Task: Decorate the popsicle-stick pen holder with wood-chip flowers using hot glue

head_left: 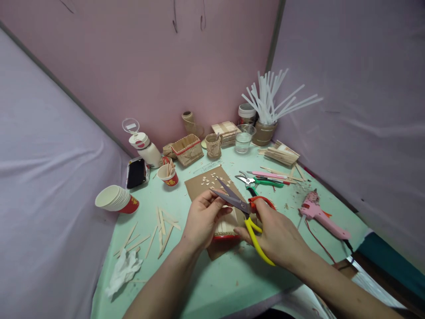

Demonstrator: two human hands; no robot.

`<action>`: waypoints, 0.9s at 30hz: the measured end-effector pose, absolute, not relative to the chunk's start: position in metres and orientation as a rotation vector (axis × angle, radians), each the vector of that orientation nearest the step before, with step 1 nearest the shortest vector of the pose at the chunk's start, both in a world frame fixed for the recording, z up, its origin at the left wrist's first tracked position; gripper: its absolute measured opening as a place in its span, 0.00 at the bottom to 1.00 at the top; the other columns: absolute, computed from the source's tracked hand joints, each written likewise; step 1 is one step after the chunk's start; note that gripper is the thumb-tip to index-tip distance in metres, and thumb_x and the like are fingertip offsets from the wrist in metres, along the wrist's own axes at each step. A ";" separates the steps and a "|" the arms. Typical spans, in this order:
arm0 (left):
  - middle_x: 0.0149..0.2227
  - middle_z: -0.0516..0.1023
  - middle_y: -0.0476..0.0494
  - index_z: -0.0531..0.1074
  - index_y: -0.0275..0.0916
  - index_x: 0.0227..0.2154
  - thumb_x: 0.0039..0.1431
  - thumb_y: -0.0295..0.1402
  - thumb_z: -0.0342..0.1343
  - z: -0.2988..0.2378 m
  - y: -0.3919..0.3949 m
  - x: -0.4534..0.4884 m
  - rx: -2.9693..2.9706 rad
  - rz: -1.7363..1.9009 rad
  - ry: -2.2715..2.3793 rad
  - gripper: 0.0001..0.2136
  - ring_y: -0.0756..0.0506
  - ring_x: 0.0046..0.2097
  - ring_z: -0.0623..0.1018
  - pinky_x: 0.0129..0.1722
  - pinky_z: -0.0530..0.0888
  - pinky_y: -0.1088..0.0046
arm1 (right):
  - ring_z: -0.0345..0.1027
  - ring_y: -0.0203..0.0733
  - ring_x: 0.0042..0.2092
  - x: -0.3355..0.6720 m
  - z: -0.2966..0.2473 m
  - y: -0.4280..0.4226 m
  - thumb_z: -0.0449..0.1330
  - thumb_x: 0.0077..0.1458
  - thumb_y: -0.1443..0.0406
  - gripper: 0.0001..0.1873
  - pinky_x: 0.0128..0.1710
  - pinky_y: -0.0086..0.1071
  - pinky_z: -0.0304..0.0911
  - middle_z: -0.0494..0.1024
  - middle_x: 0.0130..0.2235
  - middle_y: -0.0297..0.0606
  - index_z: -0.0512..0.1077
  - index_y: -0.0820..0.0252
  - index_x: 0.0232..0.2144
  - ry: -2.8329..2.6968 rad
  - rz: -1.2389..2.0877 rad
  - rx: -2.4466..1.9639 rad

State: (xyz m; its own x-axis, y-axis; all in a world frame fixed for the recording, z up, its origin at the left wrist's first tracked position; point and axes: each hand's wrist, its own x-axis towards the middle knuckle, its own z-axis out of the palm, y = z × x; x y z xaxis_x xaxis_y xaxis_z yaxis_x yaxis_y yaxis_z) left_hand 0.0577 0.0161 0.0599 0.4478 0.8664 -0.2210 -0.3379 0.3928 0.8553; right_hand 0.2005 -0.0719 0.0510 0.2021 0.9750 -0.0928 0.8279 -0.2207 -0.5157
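My right hand (274,228) grips a pair of scissors (235,202) with dark blades and red and yellow handles. The blades are spread apart and point up and to the left. Close to the lower blade, my left hand (203,217) is closed in a pinch; what sits between its fingertips is too small to make out. Beneath both hands lies a piece of pale wooden slats with a twine and red edge (226,233), partly hidden by the fingers. It rests on a brown board (195,184), where several small pale wood chips (208,179) are scattered.
Green-handled pruners (265,181) and a pink glue gun (323,217) lie to the right. Loose wooden sticks (162,228), a crumpled tissue (124,270) and stacked paper cups (116,199) are at the left. A twine-covered box (188,153) and a cup of water (244,141) stand behind.
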 end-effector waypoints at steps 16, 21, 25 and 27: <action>0.29 0.75 0.49 0.74 0.36 0.28 0.48 0.34 0.66 0.056 0.014 0.060 0.804 0.850 0.757 0.08 0.53 0.31 0.73 0.32 0.71 0.79 | 0.66 0.44 0.28 0.200 0.051 -0.072 0.57 0.51 0.52 0.19 0.25 0.30 0.46 0.73 0.30 0.36 0.53 0.54 0.32 -1.684 0.605 -2.185; 0.29 0.75 0.49 0.75 0.36 0.29 0.48 0.34 0.65 0.054 0.014 0.060 0.795 0.843 0.740 0.08 0.54 0.31 0.73 0.32 0.70 0.80 | 0.66 0.43 0.28 0.200 0.051 -0.074 0.58 0.51 0.51 0.19 0.24 0.30 0.45 0.74 0.30 0.36 0.53 0.54 0.31 -1.691 0.582 -2.167; 0.29 0.75 0.49 0.75 0.36 0.29 0.48 0.34 0.66 0.055 0.013 0.060 0.785 0.836 0.743 0.08 0.54 0.31 0.73 0.31 0.70 0.80 | 0.66 0.43 0.27 0.200 0.051 -0.074 0.58 0.50 0.51 0.19 0.24 0.30 0.44 0.74 0.29 0.36 0.54 0.54 0.31 -1.683 0.558 -2.163; 0.29 0.75 0.48 0.76 0.36 0.29 0.47 0.34 0.66 0.055 0.013 0.060 0.781 0.829 0.744 0.09 0.54 0.31 0.73 0.31 0.70 0.80 | 0.67 0.44 0.26 0.200 0.051 -0.073 0.58 0.51 0.51 0.18 0.23 0.30 0.44 0.74 0.29 0.36 0.55 0.54 0.32 -1.688 0.557 -2.167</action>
